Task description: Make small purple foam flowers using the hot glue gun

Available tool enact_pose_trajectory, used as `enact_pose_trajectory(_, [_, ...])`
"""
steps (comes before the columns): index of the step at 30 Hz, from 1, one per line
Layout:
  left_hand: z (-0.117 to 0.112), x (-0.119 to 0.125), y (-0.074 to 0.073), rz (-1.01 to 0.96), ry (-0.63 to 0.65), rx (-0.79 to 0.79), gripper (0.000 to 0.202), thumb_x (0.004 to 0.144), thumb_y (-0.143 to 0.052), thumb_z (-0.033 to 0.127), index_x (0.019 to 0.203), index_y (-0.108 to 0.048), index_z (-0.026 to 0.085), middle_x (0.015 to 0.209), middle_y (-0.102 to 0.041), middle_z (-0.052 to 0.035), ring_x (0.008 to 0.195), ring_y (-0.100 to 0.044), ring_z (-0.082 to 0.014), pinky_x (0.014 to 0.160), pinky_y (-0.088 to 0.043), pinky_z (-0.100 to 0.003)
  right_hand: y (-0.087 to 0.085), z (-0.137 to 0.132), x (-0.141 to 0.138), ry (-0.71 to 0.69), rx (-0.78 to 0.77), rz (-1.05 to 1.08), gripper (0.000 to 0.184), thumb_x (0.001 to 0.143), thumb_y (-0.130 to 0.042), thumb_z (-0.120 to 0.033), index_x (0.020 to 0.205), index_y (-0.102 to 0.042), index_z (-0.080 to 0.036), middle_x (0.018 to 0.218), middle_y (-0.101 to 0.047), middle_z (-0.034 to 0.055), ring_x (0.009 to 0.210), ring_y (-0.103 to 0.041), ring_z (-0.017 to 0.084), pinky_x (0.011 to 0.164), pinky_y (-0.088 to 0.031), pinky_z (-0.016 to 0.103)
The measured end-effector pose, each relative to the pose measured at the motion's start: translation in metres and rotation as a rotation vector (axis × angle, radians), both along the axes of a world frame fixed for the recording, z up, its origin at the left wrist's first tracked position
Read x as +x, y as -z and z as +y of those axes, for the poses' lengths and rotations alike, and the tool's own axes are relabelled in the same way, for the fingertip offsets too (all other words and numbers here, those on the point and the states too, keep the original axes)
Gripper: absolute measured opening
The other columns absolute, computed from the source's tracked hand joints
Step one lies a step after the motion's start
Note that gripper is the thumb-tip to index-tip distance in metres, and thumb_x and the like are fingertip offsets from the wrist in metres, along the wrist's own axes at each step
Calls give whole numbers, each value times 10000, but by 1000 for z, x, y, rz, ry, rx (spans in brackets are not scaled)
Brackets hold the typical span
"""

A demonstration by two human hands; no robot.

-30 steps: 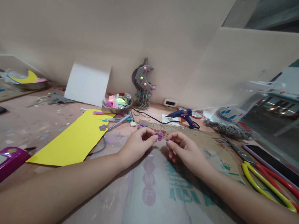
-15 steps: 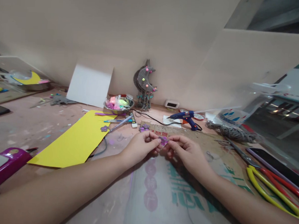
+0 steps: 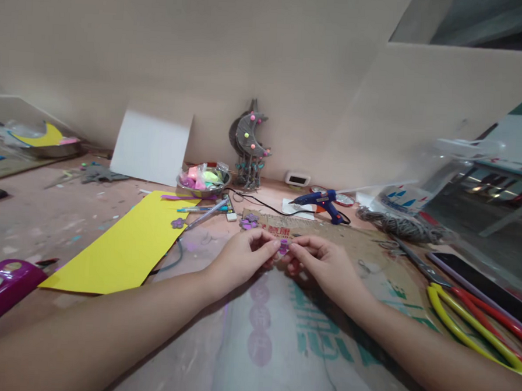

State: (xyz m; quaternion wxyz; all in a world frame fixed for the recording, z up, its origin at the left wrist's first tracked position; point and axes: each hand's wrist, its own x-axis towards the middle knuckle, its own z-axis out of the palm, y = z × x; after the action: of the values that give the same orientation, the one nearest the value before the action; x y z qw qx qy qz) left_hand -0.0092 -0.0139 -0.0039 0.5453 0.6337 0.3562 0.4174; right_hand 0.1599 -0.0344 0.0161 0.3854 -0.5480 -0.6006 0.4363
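A small purple piece [image 3: 283,247] is pinched between my two hands above the cardboard sheet; my fingertips cover part of it, and its exact kind cannot be made out. My left hand [image 3: 251,252] grips its left side with thumb and forefinger. On the other side, my right hand [image 3: 316,257] pinches it the same way. Purple-grey flower shapes [image 3: 249,221] lie just beyond my left hand, and a single flower [image 3: 178,223] rests on the yellow paper [image 3: 118,240].
A blue glue gun [image 3: 322,201] stands behind my hands, its black cord running left. Large scissors [image 3: 451,310] and a phone [image 3: 484,283] lie at right. Behind are a bowl of clay packs [image 3: 203,188] and a grey moon ornament [image 3: 249,136]. A purple tool [image 3: 9,287] sits at left.
The purple piece has been turned or bent between my fingers and now looks narrower and more upright. Both hands keep their pinch; the whole view has shifted slightly.
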Motion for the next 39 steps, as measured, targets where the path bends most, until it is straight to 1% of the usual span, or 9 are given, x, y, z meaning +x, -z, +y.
enact_pose_trajectory(3, [1,-1,0,56,-44,38,273,799,-518,412,750,-565,148,611,-556,-1,559,-502,-105,519,-381,-211,1,-1,3,4,141,-119,237,786,-552,-404,808,-605,-174,655,-658,18,540,-588,127,483,-451,228])
enact_pose_trajectory(5, [0,-1,0,101,-48,44,264,797,-518,402,742,-566,148,613,-569,-6,560,-511,-109,516,-385,-211,2,-1,5,29,238,-189,234,805,-534,-395,823,-614,-176,686,-664,28,582,-600,138,519,-466,240])
enact_pose_trajectory(7, [0,-1,0,144,-37,50,249,794,-521,390,751,-576,151,622,-580,-8,562,-518,-113,515,-387,-213,3,-1,6,47,289,-216,242,816,-523,-400,839,-614,-176,699,-667,35,603,-609,148,543,-476,252])
enact_pose_trajectory(13, [-5,-1,-3,204,-22,94,215,802,-509,348,739,-592,160,621,-579,5,568,-517,-112,525,-389,-210,4,-4,2,85,232,-151,241,798,-543,-413,848,-595,-182,591,-612,0,490,-556,130,450,-427,235])
enact_pose_trajectory(20, [-7,0,-4,188,-31,140,187,806,-509,311,764,-619,165,669,-603,3,605,-531,-114,565,-401,-211,-1,-9,-4,37,139,-27,241,822,-520,-418,855,-543,-181,528,-560,-36,423,-491,91,419,-400,209])
enact_pose_trajectory(31, [-7,-1,-4,194,-68,167,176,807,-514,294,804,-627,160,708,-624,-4,637,-548,-115,590,-413,-205,5,-8,-2,7,174,-23,228,860,-479,-402,877,-545,-184,545,-565,-31,446,-497,91,433,-401,204])
enact_pose_trajectory(34, [-6,-1,-4,176,-93,164,180,811,-513,307,811,-614,157,685,-608,3,621,-536,-107,584,-408,-202,6,-6,0,22,234,-25,230,824,-541,-363,973,-542,-188,566,-552,-42,479,-512,99,448,-403,205])
enact_pose_trajectory(36, [-5,-1,-3,147,-109,147,183,817,-506,315,808,-599,158,680,-599,4,619,-534,-105,582,-408,-202,8,-5,1,30,254,-23,276,789,-588,-336,1018,-525,-196,612,-585,-33,526,-549,113,479,-424,216])
enact_pose_trajectory(39, [-3,-1,-2,114,-115,115,185,824,-496,321,809,-583,159,696,-599,0,623,-538,-104,588,-414,-205,8,-4,1,58,228,-49,217,777,-593,-344,925,-563,-186,697,-657,13,609,-609,140,535,-463,237])
